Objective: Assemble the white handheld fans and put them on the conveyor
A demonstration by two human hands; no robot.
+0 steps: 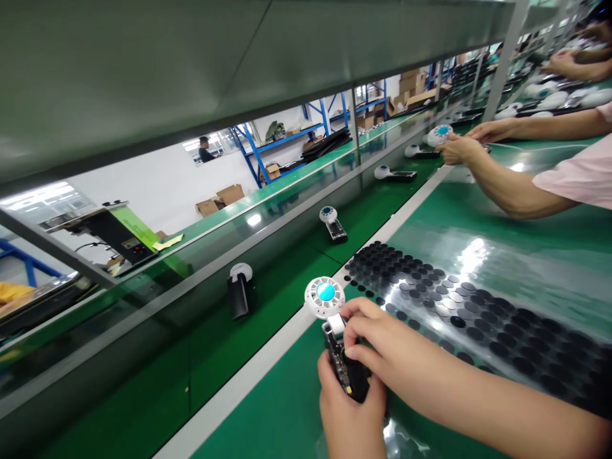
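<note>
A small handheld fan with a white round head and blue centre (326, 292) stands tilted in front of me, circuit parts showing in its opened black handle (340, 360). My left hand (351, 411) is wrapped round the lower end of that handle. Over the upper handle, just below the white neck, my right hand (375, 335) is closed in a pinch. Whatever lies between its fingertips is hidden. Beside my right forearm lies a clear sheet with rows of black round discs (459, 322).
Several more fans lie along the dark green belt left of the pale rail, among them a black-handled fan (240, 290) and an opened fan (333, 224). At the right, a co-worker's hands (461, 146) hold another fan. A long panel (229, 57) hangs overhead.
</note>
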